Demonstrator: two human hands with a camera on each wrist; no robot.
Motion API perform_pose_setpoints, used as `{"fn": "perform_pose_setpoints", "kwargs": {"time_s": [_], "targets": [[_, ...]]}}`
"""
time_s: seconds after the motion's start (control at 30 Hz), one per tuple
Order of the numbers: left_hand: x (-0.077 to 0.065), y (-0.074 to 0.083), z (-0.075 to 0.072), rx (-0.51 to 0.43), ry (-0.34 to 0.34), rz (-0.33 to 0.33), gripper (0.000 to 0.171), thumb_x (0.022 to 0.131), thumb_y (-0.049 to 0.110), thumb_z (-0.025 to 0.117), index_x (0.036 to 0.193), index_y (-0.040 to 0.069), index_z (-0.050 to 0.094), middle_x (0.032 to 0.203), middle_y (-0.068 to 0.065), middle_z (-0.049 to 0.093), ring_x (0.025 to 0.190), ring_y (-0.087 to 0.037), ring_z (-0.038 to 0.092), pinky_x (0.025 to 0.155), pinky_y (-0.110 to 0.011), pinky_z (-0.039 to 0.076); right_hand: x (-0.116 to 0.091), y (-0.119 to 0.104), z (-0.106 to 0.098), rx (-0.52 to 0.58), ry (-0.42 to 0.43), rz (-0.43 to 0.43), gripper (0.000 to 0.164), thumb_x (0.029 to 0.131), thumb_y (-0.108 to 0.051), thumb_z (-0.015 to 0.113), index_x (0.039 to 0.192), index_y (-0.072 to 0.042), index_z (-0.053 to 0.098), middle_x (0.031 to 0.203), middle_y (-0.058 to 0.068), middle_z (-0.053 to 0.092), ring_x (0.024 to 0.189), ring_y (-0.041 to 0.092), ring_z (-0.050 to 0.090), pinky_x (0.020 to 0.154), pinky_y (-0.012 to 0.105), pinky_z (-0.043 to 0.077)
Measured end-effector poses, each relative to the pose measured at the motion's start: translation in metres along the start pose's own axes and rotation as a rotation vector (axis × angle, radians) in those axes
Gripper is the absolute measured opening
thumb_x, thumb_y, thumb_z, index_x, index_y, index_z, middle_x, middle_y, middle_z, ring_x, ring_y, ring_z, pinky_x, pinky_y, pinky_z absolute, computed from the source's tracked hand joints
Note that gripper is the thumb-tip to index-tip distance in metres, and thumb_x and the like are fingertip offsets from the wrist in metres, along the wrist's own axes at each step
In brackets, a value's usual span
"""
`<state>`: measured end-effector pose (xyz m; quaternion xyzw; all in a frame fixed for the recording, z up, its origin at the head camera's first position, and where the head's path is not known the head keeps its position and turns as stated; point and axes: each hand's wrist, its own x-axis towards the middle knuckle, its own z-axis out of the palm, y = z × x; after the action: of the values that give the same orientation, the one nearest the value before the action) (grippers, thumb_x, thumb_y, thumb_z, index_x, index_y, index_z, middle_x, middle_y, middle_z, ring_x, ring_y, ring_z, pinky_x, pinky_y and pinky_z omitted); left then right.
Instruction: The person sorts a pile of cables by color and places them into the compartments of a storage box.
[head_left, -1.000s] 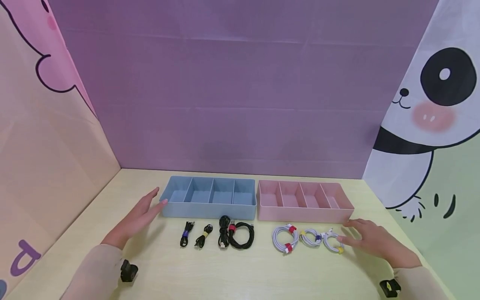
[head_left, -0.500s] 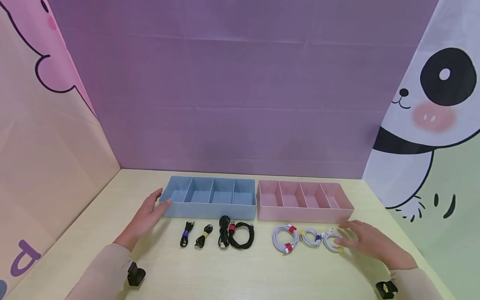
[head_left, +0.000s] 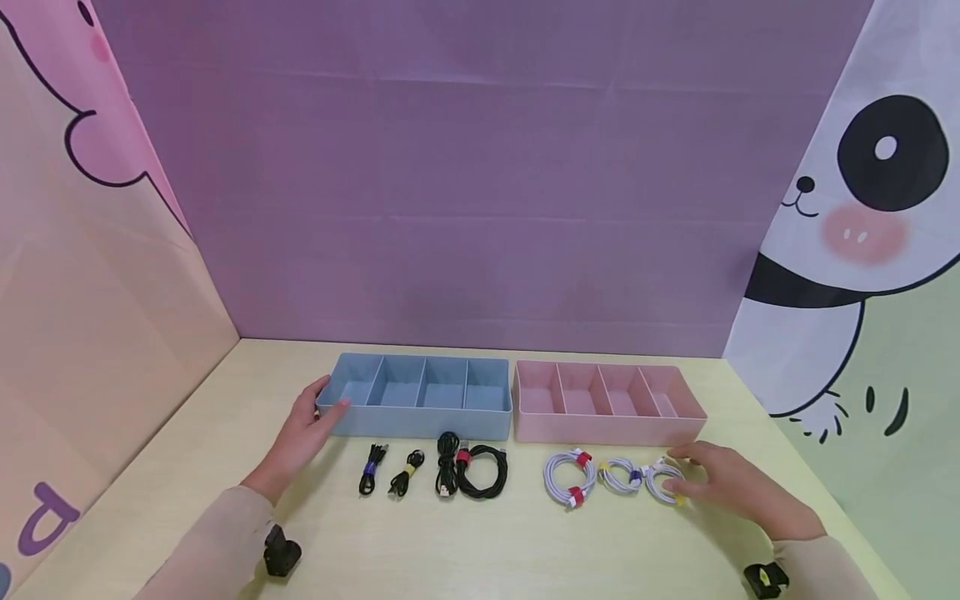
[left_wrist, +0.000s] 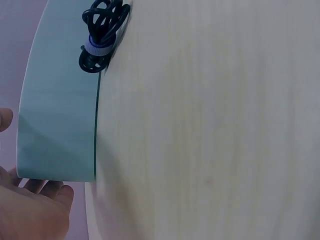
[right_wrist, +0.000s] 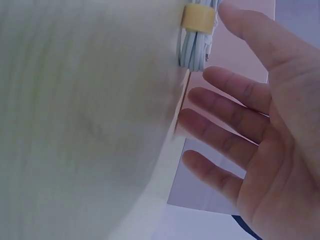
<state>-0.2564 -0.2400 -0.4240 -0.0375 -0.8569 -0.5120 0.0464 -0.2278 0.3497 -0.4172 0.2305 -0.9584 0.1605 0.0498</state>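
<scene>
Loosely spread right fingers point(right_wrist: 237, 89) near white cable point(right_wrist: 192, 52).

Counter point(head_left: 465, 550), pale wood-grain, bears: one blue tray point(head_left: 420, 422), four compartments; one pink tray point(head_left: 611, 430), four compartments, just beside it; in front, four black cables point(head_left: 447, 468), bundled or coiled; three white cables point(head_left: 550, 479), coiled.

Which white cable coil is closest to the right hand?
The rightmost white coil, beside the right hand. Only a yellow tie shows on it; the middle coil also has a blue tie, the left coil red ties.
</scene>
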Motion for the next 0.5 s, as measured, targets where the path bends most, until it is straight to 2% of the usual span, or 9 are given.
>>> {"fn": "perform_pose_setpoints", "kwargs": {"time_s": [0.3,0.5], "targets": [[0.0011,-0.0019,0.0030,-0.009,0.010,-0.013,0.073,0.109,0.028,0.044,0.156,-0.007,0.002,0.159,-0.035,0.005,0.145,-0.051,0.012,0.116,-0.062,0.019,0.0038,-0.0017,0.0038,0.046,0.009,-0.018,0.044,0.082,-0.027,0.083,0.113,0.000,0.069,0.109,0.009,0.071,0.094,0.028,0.067,0.082,0.044,0.055],[0.0008,-0.0022,0.0041,-0.008,0.010,-0.022,0.074,0.109,0.029,0.044,0.157,-0.005,-0.001,0.160,-0.033,0.002,0.147,-0.050,0.008,0.116,-0.061,0.017,0.0083,-0.0023,0.0075,0.066,0.029,-0.053,0.041,0.083,-0.025,0.083,0.115,-0.003,0.069,0.115,0.010,0.068,0.095,0.027,0.068,0.084,0.043,0.055]]}}
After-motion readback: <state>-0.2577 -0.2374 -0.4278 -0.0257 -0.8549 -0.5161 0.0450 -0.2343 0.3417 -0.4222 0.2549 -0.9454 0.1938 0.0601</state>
